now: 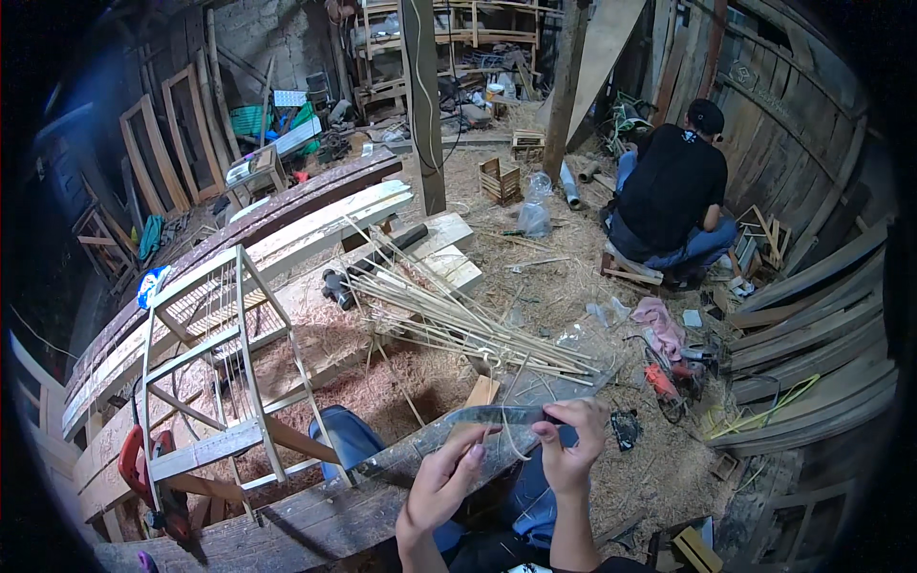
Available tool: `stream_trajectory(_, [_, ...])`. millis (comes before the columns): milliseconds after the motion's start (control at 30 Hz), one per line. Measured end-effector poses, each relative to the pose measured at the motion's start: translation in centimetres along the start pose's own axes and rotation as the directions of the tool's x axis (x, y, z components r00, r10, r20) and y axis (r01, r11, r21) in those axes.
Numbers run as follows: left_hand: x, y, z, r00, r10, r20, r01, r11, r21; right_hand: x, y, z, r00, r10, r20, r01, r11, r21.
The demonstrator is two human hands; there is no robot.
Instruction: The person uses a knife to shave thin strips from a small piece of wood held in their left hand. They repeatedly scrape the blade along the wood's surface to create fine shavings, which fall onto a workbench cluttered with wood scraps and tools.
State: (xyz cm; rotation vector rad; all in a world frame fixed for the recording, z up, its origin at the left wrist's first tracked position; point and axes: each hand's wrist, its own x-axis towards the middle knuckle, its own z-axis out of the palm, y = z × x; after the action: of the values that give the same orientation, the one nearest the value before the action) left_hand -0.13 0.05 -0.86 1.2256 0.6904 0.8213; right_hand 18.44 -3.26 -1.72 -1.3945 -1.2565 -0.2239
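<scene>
In front of my body, my right hand [573, 444] is closed around the dark handle of a knife [506, 415], whose blade points left. Just below the blade, my left hand [444, 477] has thumb and forefinger pinched on a thin pale strip [514, 444] that looks like split bamboo or cane. The strip curls behind and past the blade; exactly where they touch I cannot tell. Beyond my hands, a pile of long thin sticks [458, 329] fans out across the boards. A small wood block [483, 392] lies just past the knife.
A slatted wooden frame [210, 451] stands at left, near a red power tool [167, 487]. A black-handled hammer-like tool [339, 286] lies on the planks. Red power tool [659, 380] and pink cloth [657, 325] are right. A person [669, 191] crouches by the wall; posts [425, 124] rise behind.
</scene>
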Motion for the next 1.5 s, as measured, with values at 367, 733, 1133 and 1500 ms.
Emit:
stream_trajectory(367, [-0.1,0.5,0.4,0.994,-0.066,-0.084,0.065,0.998,-0.014,-0.3,-0.6,0.7,0.99,-0.047,0.133,0.041,0.998,0.043])
stream_trajectory(733, [0.7,-0.7,2.3,0.982,0.062,-0.18,-0.057,0.998,0.029,0.4,-0.8,0.3,0.99,-0.034,0.138,0.031,0.999,0.021])
stream_trajectory(1133, [0.4,-1.2,2.1,0.969,0.155,-0.191,-0.119,0.976,0.183,0.0,-1.5,1.0,0.977,-0.062,0.203,0.03,0.987,0.157])
stream_trajectory(1500, [-0.5,0.8,0.7,0.973,0.034,-0.229,-0.039,0.999,-0.015,0.0,3.6,-0.1,1.0,0.0,-0.031,-0.007,0.978,-0.209])
